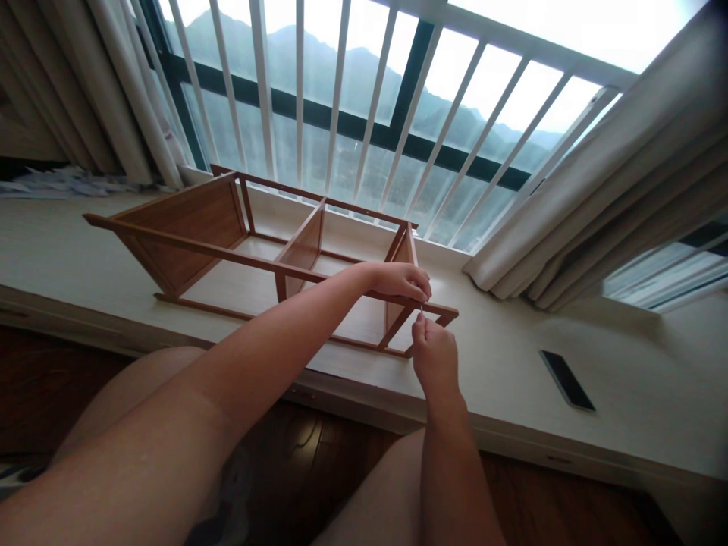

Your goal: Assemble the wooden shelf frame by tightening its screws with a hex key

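A brown wooden shelf rack [196,249] lies on its side on the pale window ledge, its panels standing upright between long rails. My left hand [401,280] reaches across to the rack's right end, its fingers curled over the near upper rail. Just below it, my right hand [436,350] is closed in a fist at the same rail. A thin metal shaft [422,309] sticks up from this fist towards the rail. The rest of that tool is hidden in my fingers, so its kind cannot be made out.
A black phone [567,379] lies on the ledge [512,356] to the right. White railing bars [299,91] stand behind the rack before the window. Beige curtains [574,205] hang at both sides. Papers [68,182] lie at the far left. My knees are below the ledge's front edge.
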The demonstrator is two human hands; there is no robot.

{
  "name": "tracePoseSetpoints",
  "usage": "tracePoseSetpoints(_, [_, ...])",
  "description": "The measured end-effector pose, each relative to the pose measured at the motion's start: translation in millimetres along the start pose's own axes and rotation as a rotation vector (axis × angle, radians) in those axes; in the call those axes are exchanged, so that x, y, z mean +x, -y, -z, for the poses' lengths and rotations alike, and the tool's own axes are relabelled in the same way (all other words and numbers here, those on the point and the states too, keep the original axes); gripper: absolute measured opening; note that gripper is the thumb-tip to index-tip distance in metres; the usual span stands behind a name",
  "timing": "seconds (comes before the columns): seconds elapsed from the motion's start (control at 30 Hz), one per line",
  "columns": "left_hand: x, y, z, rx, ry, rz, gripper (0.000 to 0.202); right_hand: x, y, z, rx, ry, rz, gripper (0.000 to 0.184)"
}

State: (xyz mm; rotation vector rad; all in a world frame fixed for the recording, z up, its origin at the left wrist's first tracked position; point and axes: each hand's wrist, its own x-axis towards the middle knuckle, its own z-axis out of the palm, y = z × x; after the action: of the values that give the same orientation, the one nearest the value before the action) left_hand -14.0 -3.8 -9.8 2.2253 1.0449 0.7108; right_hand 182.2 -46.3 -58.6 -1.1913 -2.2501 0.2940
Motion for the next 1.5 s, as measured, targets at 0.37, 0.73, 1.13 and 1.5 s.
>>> tracePoseSetpoints(0.37, [0.2, -2.2, -0.7, -0.004, -0.002, 0.029, 0.020, -0.2, 1.9, -1.1, 0.230, 0.019, -0.063, 0.048])
tracePoseSetpoints(0.73, [0.4, 1.1, 0.3, 0.003, 0.011, 0.005, 0.024, -4.7, 6.0, -19.4, 0.728, -0.001, -0.277, 0.051])
tracePoseSetpoints(1.13, [-1.1, -1.4, 0.0, 0.036, 0.007, 0.011, 0.024, -9.2, -6.2, -15.9, 0.358, 0.259, -0.183, 0.054])
tracePoseSetpoints(1.5, [-5.0, -10.8, 3.5, 0.034, 0.014, 0.049, 0.020, -27.4, -12.4, -24.7, 0.151, 0.835, 0.086, 0.051])
